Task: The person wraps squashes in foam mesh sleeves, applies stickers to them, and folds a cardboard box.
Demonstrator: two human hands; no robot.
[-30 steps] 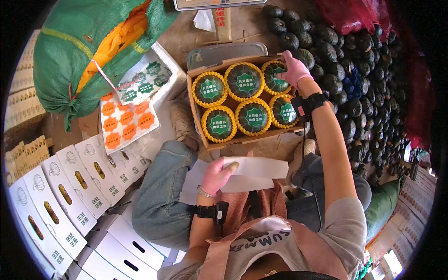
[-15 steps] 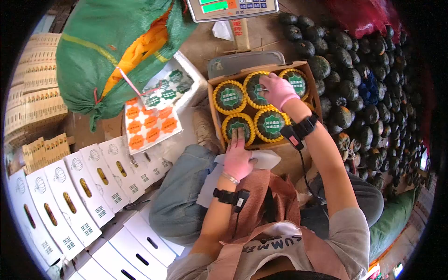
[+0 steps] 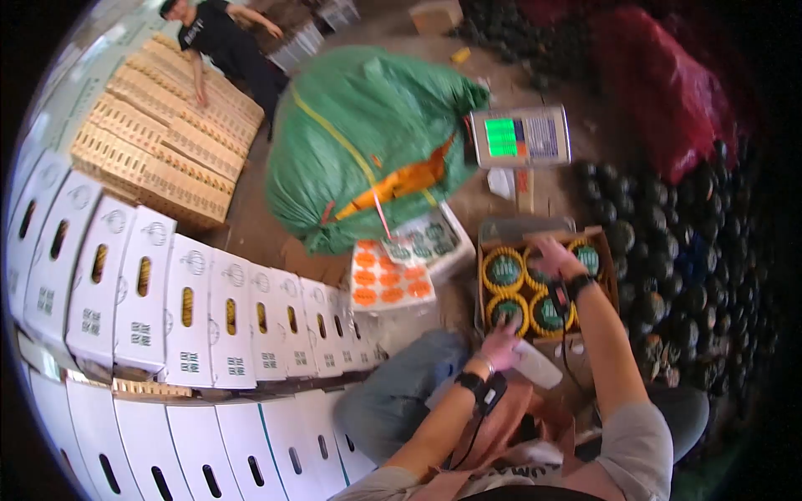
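A cardboard box (image 3: 613,294) in front of me holds several dark squashes, each in a yellow foam cup with a green label on top. My left hand (image 3: 501,346), pink-gloved over the palm, has its fingers stretched onto the front left squash (image 3: 506,312). Across the back middle squash (image 3: 533,274) lies my right hand (image 3: 555,257), fingers apart and partly covering it. A label shows plainly on the front right squash (image 3: 548,314). White paper (image 3: 539,365) rests beside my left hand, over my lap.
Orange sticker sheets (image 3: 391,280) and a white foam box (image 3: 455,242) stand left of the box. Behind are a green sack (image 3: 359,125) and a scale (image 3: 522,136). White cartons (image 3: 192,309) line the left; loose squashes (image 3: 660,275) cover the right. A person (image 3: 230,46) stands far back.
The view has swung left and up, bringing the person and more cartons into sight. Both hands stay on the same squashes, with only slight shifts of the fingers.
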